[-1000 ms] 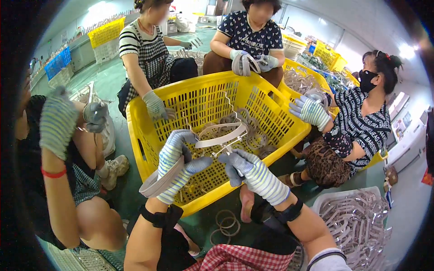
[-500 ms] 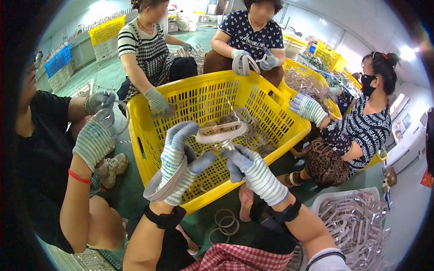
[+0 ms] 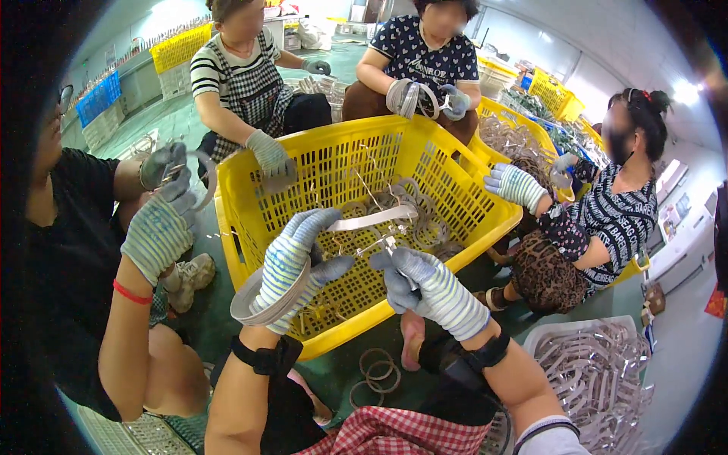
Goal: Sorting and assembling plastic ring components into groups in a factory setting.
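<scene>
A person sits on the floor at the near side of a big yellow plastic basket (image 3: 250, 227), with both hands in striped knit gloves raised over its near rim. The left hand (image 3: 292, 262) has its grip closed around a pale flat strip (image 3: 375, 218), which runs from the fingers rightward and away over the basket; a bundle of similar grey bands (image 3: 265, 292) is looped around that hand's palm. The right hand (image 3: 425, 284), just to the right, pinches a small metal clip (image 3: 388, 244) between thumb and forefinger, close to the strip. Whether the clip touches the strip is hard to tell.

Inside the basket lies a tangle of metal rings and strips (image 3: 409, 205). A few loose rings (image 3: 378, 371) lie on the green floor near the person's knees, and a white tray of pale strips (image 3: 599, 364) sits at the near right.

Four other gloved people sit round the basket: one at the left, two on the far side, one at the right. Another yellow basket (image 3: 523, 136) stands beyond at the far right.
</scene>
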The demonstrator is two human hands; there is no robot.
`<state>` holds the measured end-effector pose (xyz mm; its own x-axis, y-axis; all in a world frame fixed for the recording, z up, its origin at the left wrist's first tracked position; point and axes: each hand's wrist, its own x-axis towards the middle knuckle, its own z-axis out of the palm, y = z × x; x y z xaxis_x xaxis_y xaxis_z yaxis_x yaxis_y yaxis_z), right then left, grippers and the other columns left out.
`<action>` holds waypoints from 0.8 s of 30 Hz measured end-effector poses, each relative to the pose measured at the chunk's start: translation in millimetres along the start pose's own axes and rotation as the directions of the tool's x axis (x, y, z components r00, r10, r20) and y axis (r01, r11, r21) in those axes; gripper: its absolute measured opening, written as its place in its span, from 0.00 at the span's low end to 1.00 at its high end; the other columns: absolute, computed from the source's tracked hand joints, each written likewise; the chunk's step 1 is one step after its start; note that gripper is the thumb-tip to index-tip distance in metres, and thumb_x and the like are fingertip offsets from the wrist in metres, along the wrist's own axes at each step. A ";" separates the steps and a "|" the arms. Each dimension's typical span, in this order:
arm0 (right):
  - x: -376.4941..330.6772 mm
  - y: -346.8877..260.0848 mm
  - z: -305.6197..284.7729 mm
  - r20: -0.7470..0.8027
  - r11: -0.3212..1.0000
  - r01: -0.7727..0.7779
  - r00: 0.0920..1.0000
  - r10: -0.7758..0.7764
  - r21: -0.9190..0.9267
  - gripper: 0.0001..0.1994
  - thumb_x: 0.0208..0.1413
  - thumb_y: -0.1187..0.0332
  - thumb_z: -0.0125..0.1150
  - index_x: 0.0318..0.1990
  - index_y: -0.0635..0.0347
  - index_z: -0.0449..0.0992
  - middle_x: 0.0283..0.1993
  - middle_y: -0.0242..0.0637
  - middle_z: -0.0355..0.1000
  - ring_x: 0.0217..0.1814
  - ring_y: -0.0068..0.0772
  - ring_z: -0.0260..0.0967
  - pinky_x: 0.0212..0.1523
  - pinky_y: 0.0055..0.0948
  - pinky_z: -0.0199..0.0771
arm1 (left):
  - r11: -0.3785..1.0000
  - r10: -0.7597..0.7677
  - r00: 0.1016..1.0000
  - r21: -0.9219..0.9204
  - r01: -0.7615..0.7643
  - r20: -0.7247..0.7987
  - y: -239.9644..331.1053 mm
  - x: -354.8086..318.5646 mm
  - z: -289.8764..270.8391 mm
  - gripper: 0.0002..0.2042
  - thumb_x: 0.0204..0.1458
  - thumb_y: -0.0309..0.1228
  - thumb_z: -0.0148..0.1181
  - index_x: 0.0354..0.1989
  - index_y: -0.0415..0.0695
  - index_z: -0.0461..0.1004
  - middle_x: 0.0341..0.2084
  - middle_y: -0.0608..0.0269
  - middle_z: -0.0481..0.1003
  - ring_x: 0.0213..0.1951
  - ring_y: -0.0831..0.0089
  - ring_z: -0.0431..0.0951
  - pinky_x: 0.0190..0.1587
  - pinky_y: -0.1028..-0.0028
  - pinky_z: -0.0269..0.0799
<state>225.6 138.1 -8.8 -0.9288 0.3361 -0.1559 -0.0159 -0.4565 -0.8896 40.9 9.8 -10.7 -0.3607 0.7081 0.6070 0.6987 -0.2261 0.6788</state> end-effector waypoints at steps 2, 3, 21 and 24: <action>0.8 -0.3 0.1 0.032 0.999 0.031 0.999 -0.030 -0.024 0.24 0.57 0.47 0.54 0.46 0.62 0.72 0.20 0.24 0.59 0.17 0.17 0.53 0.22 0.21 0.59 | 1.000 -0.011 1.000 -0.002 0.011 -0.026 4.3 1.0 0.2 0.28 0.35 0.24 0.71 0.51 0.44 0.70 0.40 0.62 0.73 0.23 0.76 0.69 0.28 0.77 0.69; -0.1 -1.1 2.9 0.037 0.999 0.032 0.999 -0.031 -0.027 0.24 0.57 0.47 0.54 0.46 0.62 0.72 0.20 0.24 0.59 0.17 0.17 0.53 0.22 0.21 0.59 | 1.000 -0.021 0.998 -0.003 0.021 -0.055 8.1 0.3 -1.2 0.27 0.35 0.24 0.71 0.49 0.43 0.72 0.38 0.62 0.73 0.23 0.76 0.69 0.28 0.76 0.69; 6.5 10.8 -8.1 -0.159 0.926 0.334 0.919 -0.362 -0.175 0.15 0.55 0.56 0.60 0.40 0.58 0.72 0.31 0.31 0.70 0.32 0.26 0.68 0.37 0.26 0.69 | 0.951 -0.019 0.868 -0.259 0.169 0.496 12.7 -13.4 21.3 0.10 0.48 0.32 0.63 0.23 0.38 0.73 0.16 0.57 0.70 0.20 0.72 0.70 0.25 0.70 0.64; 3.1 7.4 -7.0 -0.117 0.825 0.354 0.888 -0.444 -0.441 0.16 0.57 0.59 0.57 0.45 0.62 0.71 0.38 0.35 0.70 0.42 0.30 0.70 0.45 0.28 0.70 | 0.951 0.092 0.739 -0.280 0.135 0.668 18.1 -18.5 38.0 0.15 0.51 0.37 0.62 0.21 0.37 0.71 0.15 0.51 0.69 0.18 0.60 0.69 0.24 0.65 0.63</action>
<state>225.1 141.5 -18.9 -0.7748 0.5976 0.2064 -0.1787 0.1062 -0.9782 83.7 18.1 -25.3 0.2103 0.9490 0.2350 0.4427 -0.3067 0.8426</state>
